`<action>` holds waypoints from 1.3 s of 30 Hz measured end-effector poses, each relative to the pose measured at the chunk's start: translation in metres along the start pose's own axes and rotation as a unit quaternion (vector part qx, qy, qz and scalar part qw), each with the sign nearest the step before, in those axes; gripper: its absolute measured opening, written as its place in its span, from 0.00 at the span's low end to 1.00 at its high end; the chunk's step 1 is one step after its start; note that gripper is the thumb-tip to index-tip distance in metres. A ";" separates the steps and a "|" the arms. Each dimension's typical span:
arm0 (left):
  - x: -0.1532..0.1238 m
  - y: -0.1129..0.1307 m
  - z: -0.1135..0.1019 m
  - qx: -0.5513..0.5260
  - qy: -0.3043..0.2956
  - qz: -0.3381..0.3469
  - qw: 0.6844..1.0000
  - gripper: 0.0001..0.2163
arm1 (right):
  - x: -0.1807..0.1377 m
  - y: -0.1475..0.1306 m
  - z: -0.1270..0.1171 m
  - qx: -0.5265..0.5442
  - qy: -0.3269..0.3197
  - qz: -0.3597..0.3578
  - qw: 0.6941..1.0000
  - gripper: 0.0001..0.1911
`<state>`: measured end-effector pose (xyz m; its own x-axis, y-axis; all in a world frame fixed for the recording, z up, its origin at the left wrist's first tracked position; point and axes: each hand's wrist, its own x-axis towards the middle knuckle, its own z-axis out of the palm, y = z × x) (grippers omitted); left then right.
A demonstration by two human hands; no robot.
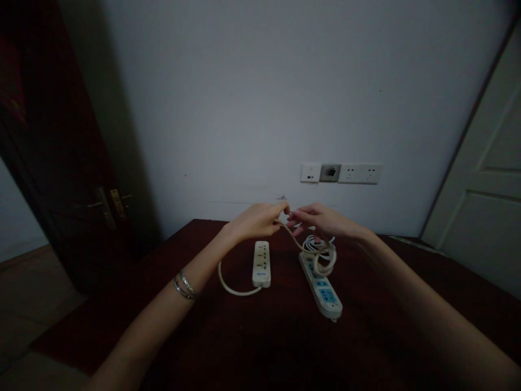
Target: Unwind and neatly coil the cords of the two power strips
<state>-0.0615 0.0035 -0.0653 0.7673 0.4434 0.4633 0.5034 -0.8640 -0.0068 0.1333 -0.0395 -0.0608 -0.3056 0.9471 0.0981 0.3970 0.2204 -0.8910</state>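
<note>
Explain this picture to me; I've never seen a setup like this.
There is no machine here: the two bare arms belong to a person wearing the camera on their head, so you look forward and down as they do. On the dark red table lie two power strips: a short white one and, to its right, a longer one with blue sockets. Loops of cord gather about its far end. The left hand has a pale cord in its grip. The right hand is close beside it; whether it also holds the cord is hard to tell.
</note>
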 end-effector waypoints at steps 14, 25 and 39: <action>0.008 -0.018 -0.002 -0.295 -0.117 -0.008 0.948 0.07 | 0.008 0.019 0.005 -0.033 -0.120 -0.059 0.990 0.23; 0.000 -0.026 -0.002 -0.358 -0.022 -0.073 0.931 0.10 | 0.010 0.056 -0.011 0.172 0.160 -0.041 0.971 0.14; -0.011 -0.054 0.028 -0.379 0.169 -0.229 0.881 0.12 | -0.040 0.119 0.010 0.289 -0.072 0.035 0.954 0.21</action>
<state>-0.0860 0.0521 -0.0949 0.3273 0.8007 0.5017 0.2220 -0.5812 0.7829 0.1848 -0.0535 -0.1754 -0.4274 0.9041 0.0043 -0.1106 -0.0475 -0.9927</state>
